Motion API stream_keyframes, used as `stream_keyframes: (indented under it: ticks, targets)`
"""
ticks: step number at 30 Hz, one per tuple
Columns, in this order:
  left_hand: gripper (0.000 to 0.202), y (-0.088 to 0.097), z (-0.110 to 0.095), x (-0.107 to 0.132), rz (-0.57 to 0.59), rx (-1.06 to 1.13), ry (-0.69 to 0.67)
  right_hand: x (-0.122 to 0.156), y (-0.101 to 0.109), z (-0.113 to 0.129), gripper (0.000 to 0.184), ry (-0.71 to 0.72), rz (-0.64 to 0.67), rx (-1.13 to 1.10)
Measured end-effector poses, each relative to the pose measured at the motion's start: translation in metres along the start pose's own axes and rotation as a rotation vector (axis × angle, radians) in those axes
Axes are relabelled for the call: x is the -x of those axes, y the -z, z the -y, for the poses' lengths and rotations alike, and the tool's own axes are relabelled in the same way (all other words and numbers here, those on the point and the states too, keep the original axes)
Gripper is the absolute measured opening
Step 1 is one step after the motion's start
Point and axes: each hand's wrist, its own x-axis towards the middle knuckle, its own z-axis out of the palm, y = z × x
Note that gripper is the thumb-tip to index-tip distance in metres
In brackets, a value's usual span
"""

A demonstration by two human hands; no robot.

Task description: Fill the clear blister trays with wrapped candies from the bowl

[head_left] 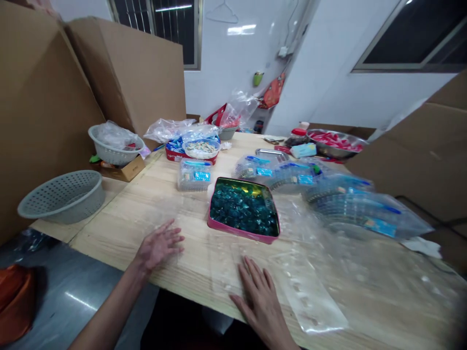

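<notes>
My left hand (159,245) rests flat on the wooden table (153,204) near its front edge, fingers spread, holding nothing. My right hand (260,296) lies flat with fingers stretched out on a clear plastic bag (306,296) spread on the table. Just beyond both hands sits a pink-rimmed tin tray (243,231) filled with small teal wrapped pieces (244,206).
Clear zip bags with blue labels (357,206) lie piled at the right. A clear box (194,175), a bowl of small items (201,148) and a metal bowl of red pieces (337,142) stand farther back. Grey baskets (63,194) and cardboard boxes (40,107) stand at the left.
</notes>
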Motion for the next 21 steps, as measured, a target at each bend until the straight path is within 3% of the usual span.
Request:
stream_keyframes:
  ticks: [4,9,13,16,21]
  targets:
    - [0.057,-0.017,0.010,0.002,0.006,-0.034,0.009,0.010,0.002,-0.010,0.071,-0.009,-0.050,0.003]
    - [0.054,-0.037,0.055,-0.009,0.093,0.018,0.153,0.019,0.009,-0.025,0.075,-0.004,-0.055,0.013]
    - [0.056,-0.044,0.078,-0.022,0.034,0.008,0.223,0.024,0.017,-0.032,0.075,-0.003,-0.042,0.013]
    - [0.061,-0.049,0.084,-0.025,-0.081,-0.083,0.164,0.028,0.020,-0.035,0.074,-0.025,-0.029,0.014]
    - [0.056,-0.052,0.089,-0.018,-0.307,-0.480,-0.148,0.033,0.019,-0.036,0.071,-0.054,-0.048,0.010]
